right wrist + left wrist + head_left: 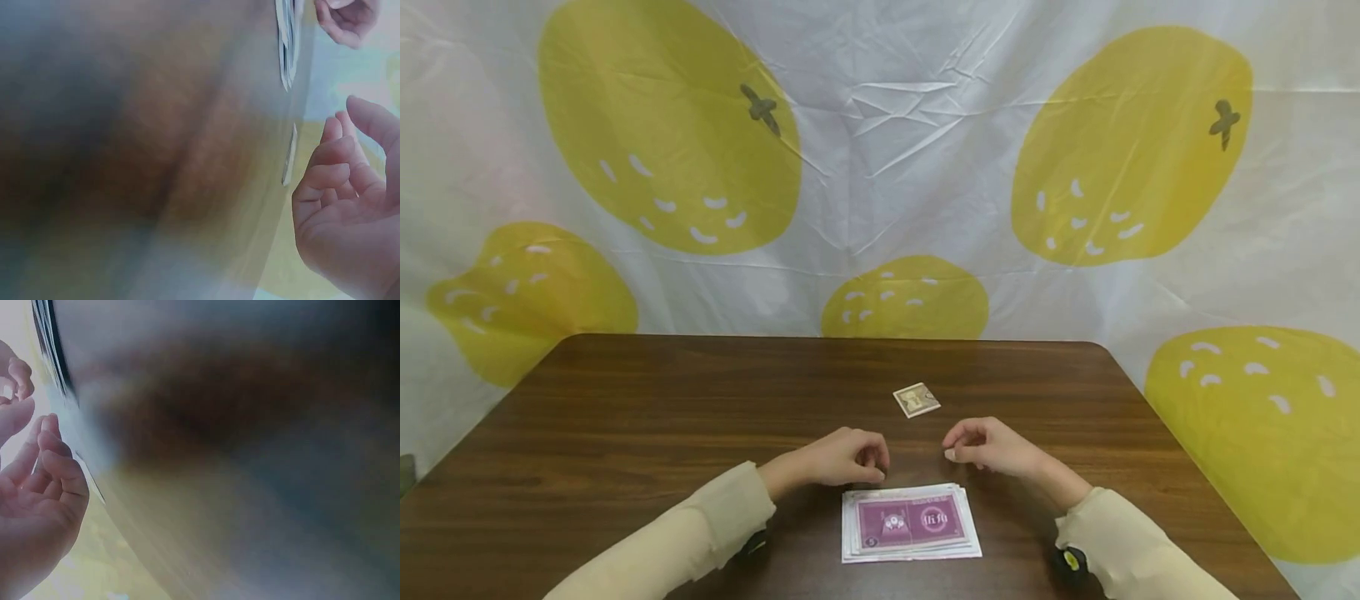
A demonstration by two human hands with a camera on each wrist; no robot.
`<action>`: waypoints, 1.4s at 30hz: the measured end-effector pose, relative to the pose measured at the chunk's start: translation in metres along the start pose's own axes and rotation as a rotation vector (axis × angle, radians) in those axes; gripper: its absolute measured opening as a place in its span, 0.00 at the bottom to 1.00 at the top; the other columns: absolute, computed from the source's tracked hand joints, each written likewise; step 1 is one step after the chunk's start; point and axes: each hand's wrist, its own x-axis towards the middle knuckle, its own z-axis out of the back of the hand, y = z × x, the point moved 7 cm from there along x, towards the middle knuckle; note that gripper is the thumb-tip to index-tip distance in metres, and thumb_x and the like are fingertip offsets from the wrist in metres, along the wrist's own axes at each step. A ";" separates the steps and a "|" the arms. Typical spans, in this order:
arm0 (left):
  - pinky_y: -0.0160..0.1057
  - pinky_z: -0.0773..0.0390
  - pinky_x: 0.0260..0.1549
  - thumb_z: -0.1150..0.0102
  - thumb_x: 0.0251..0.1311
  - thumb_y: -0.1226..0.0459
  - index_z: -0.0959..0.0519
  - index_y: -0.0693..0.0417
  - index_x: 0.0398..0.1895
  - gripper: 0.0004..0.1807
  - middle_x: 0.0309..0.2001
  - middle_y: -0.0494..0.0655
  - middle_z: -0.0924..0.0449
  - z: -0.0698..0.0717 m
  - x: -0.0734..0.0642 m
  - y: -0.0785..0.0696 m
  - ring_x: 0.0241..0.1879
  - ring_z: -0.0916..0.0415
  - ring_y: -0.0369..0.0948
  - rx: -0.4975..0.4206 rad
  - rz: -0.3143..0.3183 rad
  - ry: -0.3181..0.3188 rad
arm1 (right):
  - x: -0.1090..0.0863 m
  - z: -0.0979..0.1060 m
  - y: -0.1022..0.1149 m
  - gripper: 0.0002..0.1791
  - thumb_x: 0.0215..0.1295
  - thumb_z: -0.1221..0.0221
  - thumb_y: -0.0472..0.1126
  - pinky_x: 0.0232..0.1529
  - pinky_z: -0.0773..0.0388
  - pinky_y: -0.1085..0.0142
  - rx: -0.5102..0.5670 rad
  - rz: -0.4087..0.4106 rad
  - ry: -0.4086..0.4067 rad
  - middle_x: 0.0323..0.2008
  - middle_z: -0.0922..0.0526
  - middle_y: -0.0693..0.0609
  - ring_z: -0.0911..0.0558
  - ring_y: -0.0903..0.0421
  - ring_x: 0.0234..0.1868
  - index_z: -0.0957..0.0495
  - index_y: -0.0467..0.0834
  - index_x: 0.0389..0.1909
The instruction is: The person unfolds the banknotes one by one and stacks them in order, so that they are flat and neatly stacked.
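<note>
A small stack of white-edged paper sheets (912, 523), its top sheet printed like a purple banknote, lies flat near the front of the table. Just behind its left part hovers my left hand (844, 457), fingers loosely curled around nothing. My right hand (996, 450) is behind and to the right of the stack, also loosely bent and holding nothing. Beyond both hands lies a small tan-and-white square paper (917, 400), maybe folded. The right wrist view catches the stack's thin edge (286, 44) side-on, and my right palm (350, 219) with nothing in it.
Everything lies on a dark brown wooden table (662, 400) with rounded far corners. Behind it hangs a white curtain (910, 183) printed with large yellow lemons. Long cream sleeves cover both forearms, with a dark band at each wrist.
</note>
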 end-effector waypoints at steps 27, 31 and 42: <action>0.34 0.32 0.27 0.39 0.49 0.62 0.26 0.61 0.39 0.15 0.22 0.42 0.27 0.039 0.041 0.047 0.23 0.31 0.37 0.179 0.305 -0.229 | 0.055 0.039 -0.037 0.14 0.53 0.40 0.37 0.13 0.41 0.70 -0.002 -0.272 -0.301 0.16 0.29 0.49 0.33 0.59 0.15 0.23 0.34 0.39; 0.36 0.31 0.29 0.39 0.49 0.61 0.26 0.63 0.42 0.19 0.23 0.44 0.27 0.039 0.047 0.053 0.25 0.30 0.39 0.180 0.334 -0.211 | 0.059 0.039 -0.039 0.14 0.52 0.40 0.37 0.13 0.41 0.70 -0.028 -0.284 -0.303 0.15 0.31 0.50 0.34 0.59 0.15 0.23 0.35 0.39; 0.37 0.31 0.29 0.39 0.47 0.49 0.27 0.54 0.48 0.26 0.26 0.42 0.26 0.011 0.099 0.161 0.27 0.29 0.38 0.164 0.284 -0.196 | 0.072 0.038 -0.034 0.12 0.49 0.39 0.36 0.20 0.31 0.69 -0.142 -0.226 -0.334 0.24 0.23 0.51 0.30 0.60 0.18 0.22 0.33 0.34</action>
